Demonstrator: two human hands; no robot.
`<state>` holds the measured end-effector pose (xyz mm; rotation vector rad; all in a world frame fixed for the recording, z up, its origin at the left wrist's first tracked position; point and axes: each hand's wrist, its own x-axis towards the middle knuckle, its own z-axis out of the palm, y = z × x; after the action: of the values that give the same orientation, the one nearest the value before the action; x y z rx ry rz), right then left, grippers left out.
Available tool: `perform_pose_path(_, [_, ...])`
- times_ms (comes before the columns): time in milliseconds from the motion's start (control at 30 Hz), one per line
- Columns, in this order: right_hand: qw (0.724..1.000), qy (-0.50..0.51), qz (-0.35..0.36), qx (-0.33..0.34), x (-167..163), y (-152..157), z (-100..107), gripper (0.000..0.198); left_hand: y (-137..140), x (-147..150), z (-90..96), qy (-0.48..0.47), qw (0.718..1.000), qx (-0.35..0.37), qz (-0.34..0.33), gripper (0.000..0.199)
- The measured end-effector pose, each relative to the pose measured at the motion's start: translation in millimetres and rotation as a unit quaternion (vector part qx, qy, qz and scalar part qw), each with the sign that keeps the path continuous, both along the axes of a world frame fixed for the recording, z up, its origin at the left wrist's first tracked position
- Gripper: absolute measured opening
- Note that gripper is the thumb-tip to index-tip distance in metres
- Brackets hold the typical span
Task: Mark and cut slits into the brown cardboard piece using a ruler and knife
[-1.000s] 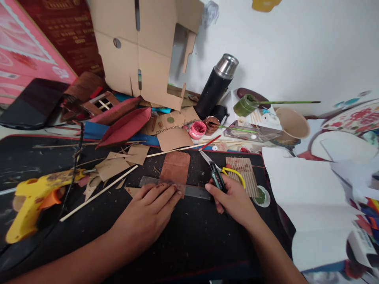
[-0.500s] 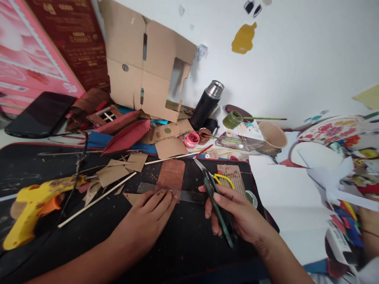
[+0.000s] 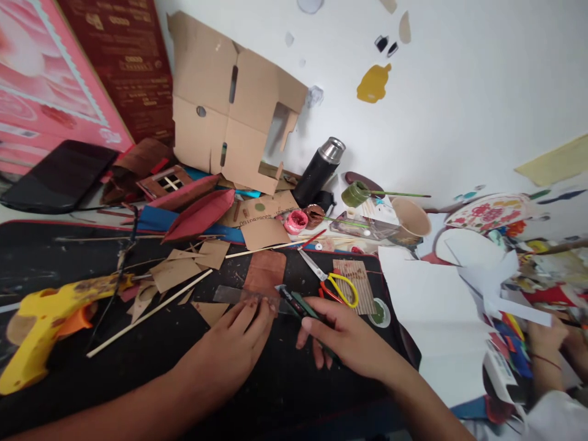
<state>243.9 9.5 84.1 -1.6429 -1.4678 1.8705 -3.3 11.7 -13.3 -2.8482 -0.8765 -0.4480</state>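
Cutter [image 3: 296,305] points forward-left, right hand [image 3: 344,337] gripping; unclenched left hand [image 3: 236,343] presses crosswise ruler [image 3: 229,294].

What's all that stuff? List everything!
Cutter: one, green, in right grip
Ruler: one, clear, under left grip
Brown piece: one, brown, under ruler
Scissors: one, yellow-and-red handles, right
Corrugated card: one, tan, beside scissors
Glue gun: one, yellow, left
Scraps: several, tan, left
Jars: three, pink, brown, green, back
Flask: one, black-silver, back
Big cardboard: one, tan, back
Mat: one, black, underneath
Other clutter: uncounted, mixed, around
Left grip: one, bare, on ruler
Right grip: one, bare, around cutter
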Motion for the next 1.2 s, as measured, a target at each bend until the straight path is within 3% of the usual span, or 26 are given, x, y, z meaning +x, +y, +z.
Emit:
perform_pose_path(67, [0.992,-0.099,0.054,0.052,-2,6,4,0.032,0,0,0.2,-0.006,1.000,-0.003,-0.003,0.054])
perform_pose_path(167, [0.942,-0.251,0.145,0.172,-6,14,4,0.036,-1,0,0.9,-0.020,1.000,0.002,0.000,0.051])
perform_pose_path(233, [0.904,-0.306,0.189,0.232,-10,20,4,0.040,-1,0,1.3,-0.021,1.000,0.001,0.003,0.050])
perform_pose_path(300, [0.886,-0.324,0.212,0.256,-12,24,4,0.042,-2,0,1.6,-0.020,1.000,0.000,0.001,0.049])
perform_pose_path(567, [0.865,-0.329,0.269,0.268,-23,37,8,0.037,0,0,4.5,-0.031,1.000,0.000,-0.001,0.050])
perform_pose_path(1200, [0.827,-0.367,0.325,0.275,-28,41,3,0.038,0,0,1.5,-0.044,0.999,-0.002,-0.010,0.050])
